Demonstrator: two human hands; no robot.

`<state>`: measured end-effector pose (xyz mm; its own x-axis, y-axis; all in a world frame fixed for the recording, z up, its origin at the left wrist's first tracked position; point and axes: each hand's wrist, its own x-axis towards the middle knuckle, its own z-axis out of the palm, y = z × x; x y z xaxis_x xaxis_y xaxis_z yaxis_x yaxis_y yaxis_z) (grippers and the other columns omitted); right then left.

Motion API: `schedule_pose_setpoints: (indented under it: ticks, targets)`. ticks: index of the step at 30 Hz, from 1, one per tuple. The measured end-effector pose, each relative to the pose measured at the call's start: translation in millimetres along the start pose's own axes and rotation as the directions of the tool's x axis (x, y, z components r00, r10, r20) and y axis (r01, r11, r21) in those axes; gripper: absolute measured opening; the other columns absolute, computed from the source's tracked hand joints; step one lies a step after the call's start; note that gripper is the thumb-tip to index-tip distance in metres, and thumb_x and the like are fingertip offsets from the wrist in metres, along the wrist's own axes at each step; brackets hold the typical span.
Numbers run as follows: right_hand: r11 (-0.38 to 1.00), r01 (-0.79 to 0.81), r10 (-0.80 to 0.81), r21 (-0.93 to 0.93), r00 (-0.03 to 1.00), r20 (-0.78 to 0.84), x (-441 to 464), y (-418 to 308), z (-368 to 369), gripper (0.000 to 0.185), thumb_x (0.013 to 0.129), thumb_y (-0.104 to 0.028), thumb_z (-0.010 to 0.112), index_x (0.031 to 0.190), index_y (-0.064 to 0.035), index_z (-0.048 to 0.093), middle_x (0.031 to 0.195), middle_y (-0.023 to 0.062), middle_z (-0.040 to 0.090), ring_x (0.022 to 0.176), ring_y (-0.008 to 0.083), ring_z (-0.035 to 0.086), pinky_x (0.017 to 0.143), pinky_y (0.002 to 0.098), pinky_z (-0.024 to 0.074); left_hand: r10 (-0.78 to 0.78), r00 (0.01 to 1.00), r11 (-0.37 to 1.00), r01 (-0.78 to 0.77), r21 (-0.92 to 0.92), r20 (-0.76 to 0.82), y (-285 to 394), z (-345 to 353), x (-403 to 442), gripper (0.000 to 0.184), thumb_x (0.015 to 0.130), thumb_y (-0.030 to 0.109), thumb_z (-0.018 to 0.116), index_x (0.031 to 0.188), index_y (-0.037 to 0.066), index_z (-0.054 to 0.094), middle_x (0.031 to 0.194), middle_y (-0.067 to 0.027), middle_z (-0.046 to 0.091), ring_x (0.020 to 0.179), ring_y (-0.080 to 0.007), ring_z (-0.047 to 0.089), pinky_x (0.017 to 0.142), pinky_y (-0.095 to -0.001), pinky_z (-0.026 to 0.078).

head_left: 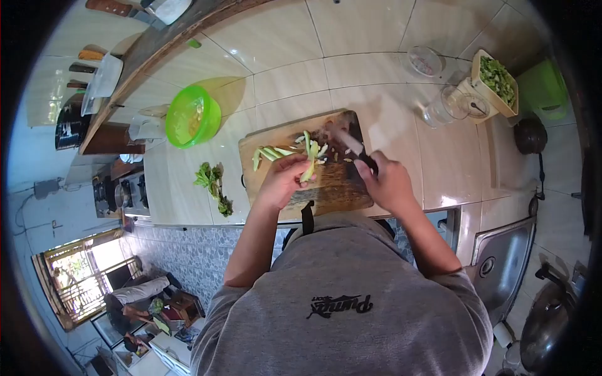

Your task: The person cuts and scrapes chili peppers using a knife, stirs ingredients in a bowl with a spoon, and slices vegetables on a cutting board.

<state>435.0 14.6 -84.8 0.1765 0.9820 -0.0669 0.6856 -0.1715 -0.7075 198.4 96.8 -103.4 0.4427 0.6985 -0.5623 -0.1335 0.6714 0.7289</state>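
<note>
Your left hand [285,182] pinches a pale green vegetable piece [311,164] between thumb and fingers, above the wooden cutting board [251,178]; your right fingers curl around the knife [352,143]. The board lies on a tiled counter [392,119], the green bowl [215,119] beyond and left of your left fingers, the sink [509,250] right of your right ones. Motion blurs your blade's tip, your palms are partly hidden, and clutter near the bright window [94,266] is indistinct.

Knife blade [353,145] blurred; handle [369,163] partly hidden by right hand [390,182]; contents [195,119] of green bowl [213,118] unclear.
</note>
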Motion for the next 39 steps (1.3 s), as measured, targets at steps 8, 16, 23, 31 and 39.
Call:
schedule_pose_setpoints:
  ticks: [8,16,23,31,39]
  targets:
    - [0.748,0.109,-0.239,0.655,0.965,0.112,35,-24,32,0.032,0.080,-0.014,0.077,0.099,-0.0035,0.054,0.082,-0.0005,0.055,0.068,0.0077,0.046,0.061,0.0249,0.0406,-0.066,0.989,0.902,0.117,-0.415,0.135,-3,1,-39,0.024,0.094,0.017,0.057,0.112,0.002,0.058,0.093,-0.0094,0.062,0.071,-0.0128,0.054,0.053,-0.0197,0.041]
    - [0.590,0.115,-0.238,0.799,0.970,0.036,30,-39,68,0.043,0.078,-0.014,0.080,0.083,-0.0097,0.038,0.080,0.0015,0.056,0.073,0.0071,0.048,0.064,0.0211,0.0397,0.174,0.984,0.971,-0.177,-0.163,-0.031,-5,5,-68,0.025,0.094,0.020,0.061,0.112,0.002,0.059,0.096,-0.0109,0.067,0.080,-0.0150,0.065,0.060,-0.0216,0.047]
    - [0.610,-0.023,-0.149,0.792,0.978,0.143,28,-46,62,0.042,0.081,-0.011,0.077,0.081,-0.0113,0.036,0.078,0.0001,0.054,0.070,0.0042,0.048,0.063,0.0190,0.0405,0.587,0.794,0.777,-0.499,0.383,-0.156,-17,5,-81,0.024,0.080,-0.004,0.073,0.102,-0.002,0.065,0.091,-0.0079,0.070,0.083,-0.0112,0.066,0.074,-0.0250,0.054]
    - [0.686,0.070,-0.141,0.724,0.989,0.038,49,-13,93,0.037,0.079,-0.009,0.075,0.083,-0.0071,0.038,0.080,0.0050,0.059,0.078,0.0162,0.063,0.068,0.0280,0.0473,0.786,0.590,0.523,-0.475,0.707,-0.185,-10,6,-88,0.013,0.079,0.000,0.074,0.090,-0.001,0.069,0.078,-0.0034,0.068,0.067,-0.0065,0.063,0.059,-0.0218,0.052]
    - [0.976,0.144,-0.175,0.161,0.965,0.196,46,-27,70,0.031,0.071,-0.016,0.079,0.086,-0.0021,0.056,0.085,0.0151,0.063,0.078,0.0321,0.063,0.069,0.0385,0.0481,0.791,0.577,0.494,-0.407,0.769,-0.203,-15,-3,-84,0.013,0.079,0.002,0.075,0.090,-0.002,0.068,0.077,-0.0039,0.069,0.066,-0.0063,0.063,0.061,-0.0205,0.051]
